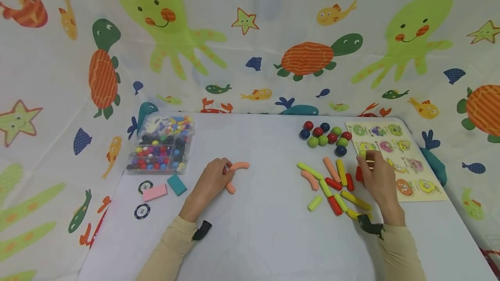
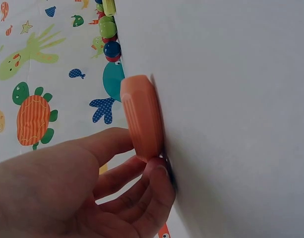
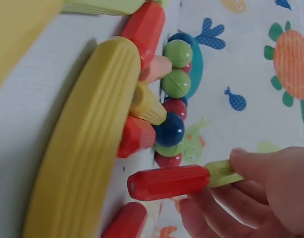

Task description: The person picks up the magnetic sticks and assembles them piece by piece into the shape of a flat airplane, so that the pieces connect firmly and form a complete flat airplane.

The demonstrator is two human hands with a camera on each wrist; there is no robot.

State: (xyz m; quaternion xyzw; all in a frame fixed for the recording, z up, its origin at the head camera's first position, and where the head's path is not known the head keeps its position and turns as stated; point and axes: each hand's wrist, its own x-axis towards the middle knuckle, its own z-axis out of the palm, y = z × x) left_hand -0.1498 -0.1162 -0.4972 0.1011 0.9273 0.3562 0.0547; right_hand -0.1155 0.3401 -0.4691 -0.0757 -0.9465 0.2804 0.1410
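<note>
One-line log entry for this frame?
left hand: holds orange stick on table | right hand: pinches red-and-green sticks | balls: untouched

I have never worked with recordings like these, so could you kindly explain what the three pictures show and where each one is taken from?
No machine is involved: a person works with two bare hands at a white table. The wide picture comes from a camera on the person's head, looking down. The other two come from cameras strapped to each wrist, so they show each hand from very close and at an odd tilt.

The left hand holds an orange rod against the table. The right hand pinches a red rod joined to a short yellow-green piece.

Also on the table are a pile of coloured rods, a cluster of balls, a picture puzzle board, a clear box of beads, two small blocks and two round chips.
</note>
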